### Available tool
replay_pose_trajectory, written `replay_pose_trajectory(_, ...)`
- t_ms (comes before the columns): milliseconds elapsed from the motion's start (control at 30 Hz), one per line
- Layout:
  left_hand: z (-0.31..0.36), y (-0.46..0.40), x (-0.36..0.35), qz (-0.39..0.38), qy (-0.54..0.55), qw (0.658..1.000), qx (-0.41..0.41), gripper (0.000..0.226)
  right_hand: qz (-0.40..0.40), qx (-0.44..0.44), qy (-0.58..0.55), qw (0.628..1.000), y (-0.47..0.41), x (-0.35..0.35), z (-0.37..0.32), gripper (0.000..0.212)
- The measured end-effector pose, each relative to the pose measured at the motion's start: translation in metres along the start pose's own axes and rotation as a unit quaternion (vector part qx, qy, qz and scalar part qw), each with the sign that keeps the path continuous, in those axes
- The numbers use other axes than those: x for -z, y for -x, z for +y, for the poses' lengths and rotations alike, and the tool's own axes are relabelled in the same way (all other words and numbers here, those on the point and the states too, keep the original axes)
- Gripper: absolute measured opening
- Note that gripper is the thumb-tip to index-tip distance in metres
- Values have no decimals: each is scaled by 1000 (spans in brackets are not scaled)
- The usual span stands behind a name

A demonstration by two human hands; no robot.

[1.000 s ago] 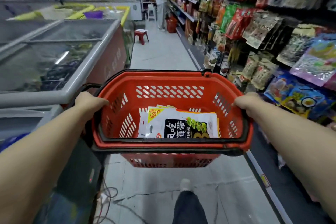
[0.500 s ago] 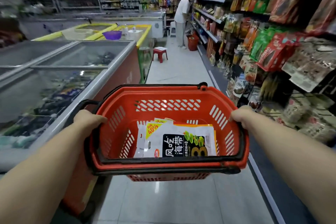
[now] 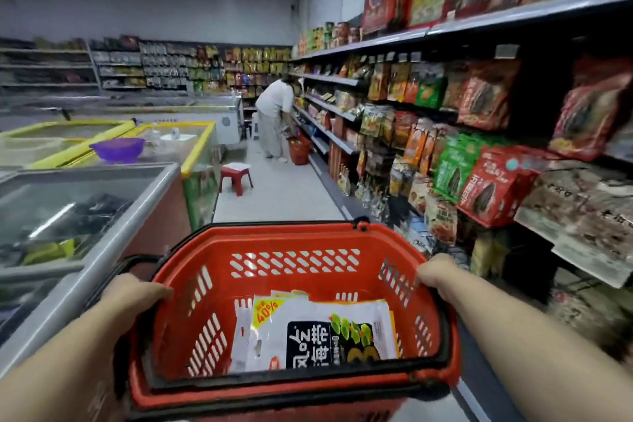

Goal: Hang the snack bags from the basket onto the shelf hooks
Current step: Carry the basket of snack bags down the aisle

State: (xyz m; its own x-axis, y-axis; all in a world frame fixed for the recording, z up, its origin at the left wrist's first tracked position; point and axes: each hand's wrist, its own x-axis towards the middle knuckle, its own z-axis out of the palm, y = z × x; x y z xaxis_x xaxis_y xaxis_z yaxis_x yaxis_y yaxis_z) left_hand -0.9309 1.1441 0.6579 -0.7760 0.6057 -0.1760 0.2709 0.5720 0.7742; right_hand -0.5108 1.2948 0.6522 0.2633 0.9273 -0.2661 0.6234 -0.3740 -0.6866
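Observation:
A red plastic basket [image 3: 294, 243] with a black rim is held out in front of me at waist height. My left hand [image 3: 135, 293] grips its left rim and my right hand [image 3: 436, 272] grips its right rim. Flat white snack bags [image 3: 322, 332] with a yellow 40% tag and black label lie stacked in the bottom. The shelf [image 3: 479, 134] on my right carries hanging red, green and orange snack bags.
Glass-topped chest freezers [image 3: 85, 202] line the left side of the aisle. A red stool [image 3: 236, 176] stands on the floor ahead. Further down, a person in white [image 3: 274, 116] bends at the shelf beside another red basket [image 3: 299, 149].
The view has tilted upward and moved forward along the aisle; more of the shelf and ceiling shows. Both hands keep the same hold on the basket rim.

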Motion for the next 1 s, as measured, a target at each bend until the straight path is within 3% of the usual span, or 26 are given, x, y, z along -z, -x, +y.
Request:
replay_pose_trajectory(200, 76, -155, -41, -11, -9, 1000, -28, 30, 32, -16, 8, 999, -116, -40, -97, 14)
replay_pose_trajectory(333, 123, -250, -79, -1, -2, 1000, -30, 32, 26, -21, 4, 999, -197, -73, -160, 28)
replay_pose_trajectory(600, 208, -416, -150, -9, 8, 1000, -15, 28, 2, -23, 37, 999, -353, -132, -284, 24)
replay_pose_trajectory(800, 248, -545, -184, -13, 37, 999, 16, 43, 8, -3, 50, 999, -456, -180, -381, 26)
replay_pose_trajectory(1000, 287, -700, -225, -20, 70, 997, 16, 39, 31, -6, 55, 998, -555, -256, -476, 24)
